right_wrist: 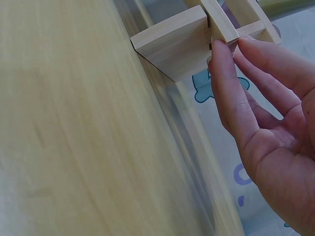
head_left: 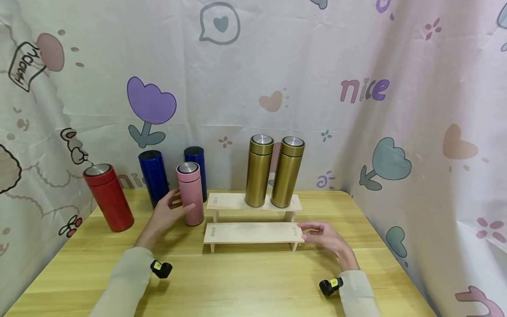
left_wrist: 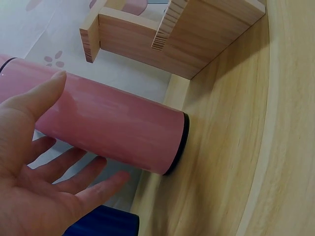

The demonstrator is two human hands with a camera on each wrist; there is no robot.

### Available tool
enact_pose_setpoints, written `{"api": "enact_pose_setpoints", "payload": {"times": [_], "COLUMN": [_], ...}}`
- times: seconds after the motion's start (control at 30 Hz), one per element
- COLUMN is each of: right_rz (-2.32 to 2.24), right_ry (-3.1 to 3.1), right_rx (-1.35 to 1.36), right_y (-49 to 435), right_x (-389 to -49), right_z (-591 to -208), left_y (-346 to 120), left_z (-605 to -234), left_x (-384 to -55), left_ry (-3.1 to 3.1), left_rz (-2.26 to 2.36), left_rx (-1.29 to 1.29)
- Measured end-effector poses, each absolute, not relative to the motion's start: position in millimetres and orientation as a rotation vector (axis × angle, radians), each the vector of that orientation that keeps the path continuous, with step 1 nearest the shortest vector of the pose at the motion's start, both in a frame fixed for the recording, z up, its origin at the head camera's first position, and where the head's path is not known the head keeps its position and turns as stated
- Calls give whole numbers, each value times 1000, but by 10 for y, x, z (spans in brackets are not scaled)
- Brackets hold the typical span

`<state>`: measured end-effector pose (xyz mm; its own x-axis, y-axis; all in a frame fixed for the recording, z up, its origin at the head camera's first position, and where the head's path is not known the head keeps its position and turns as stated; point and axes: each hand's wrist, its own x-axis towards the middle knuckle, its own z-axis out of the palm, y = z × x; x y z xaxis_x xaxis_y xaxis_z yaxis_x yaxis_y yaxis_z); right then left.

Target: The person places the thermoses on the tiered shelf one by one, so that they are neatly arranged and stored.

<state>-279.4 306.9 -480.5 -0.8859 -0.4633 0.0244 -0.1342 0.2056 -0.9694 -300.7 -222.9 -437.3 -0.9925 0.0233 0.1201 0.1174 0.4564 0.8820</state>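
Note:
A pink thermos bottle (head_left: 191, 193) stands upright on the table, left of a pale wooden stand (head_left: 253, 233) with a lower and an upper shelf. My left hand (head_left: 168, 215) is around the pink bottle from the left, its thumb across the near side. In the left wrist view, the spread fingers (left_wrist: 106, 189) lie along the other side of the bottle, a gap showing at the nearest fingertip. At the stand's right end, my right hand (head_left: 322, 236) pinches the lower shelf's edge between thumb and fingertips. Two gold bottles (head_left: 259, 176) stand side by side on the upper shelf.
A red bottle (head_left: 108, 198) stands at the table's left. Two blue bottles (head_left: 153, 176) are at the back, one partly hidden behind the pink bottle. A patterned curtain (head_left: 237, 88) hangs behind the wooden table (head_left: 245, 281).

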Motion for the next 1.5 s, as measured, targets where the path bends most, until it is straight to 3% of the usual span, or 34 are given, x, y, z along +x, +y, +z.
{"api": "enact_pose_setpoints", "payload": {"times": [1.5], "right_rz": [-1757], "right_ry": [2214], "right_rx": [-521], "right_y": [3048], "right_x": [-2799], "right_z": [-4788], "left_y": [-2156], "left_z": [-4449], "left_x": [-3129], "left_ry": [-2629], "left_rz": [-1560], "left_rx": [-96]}}
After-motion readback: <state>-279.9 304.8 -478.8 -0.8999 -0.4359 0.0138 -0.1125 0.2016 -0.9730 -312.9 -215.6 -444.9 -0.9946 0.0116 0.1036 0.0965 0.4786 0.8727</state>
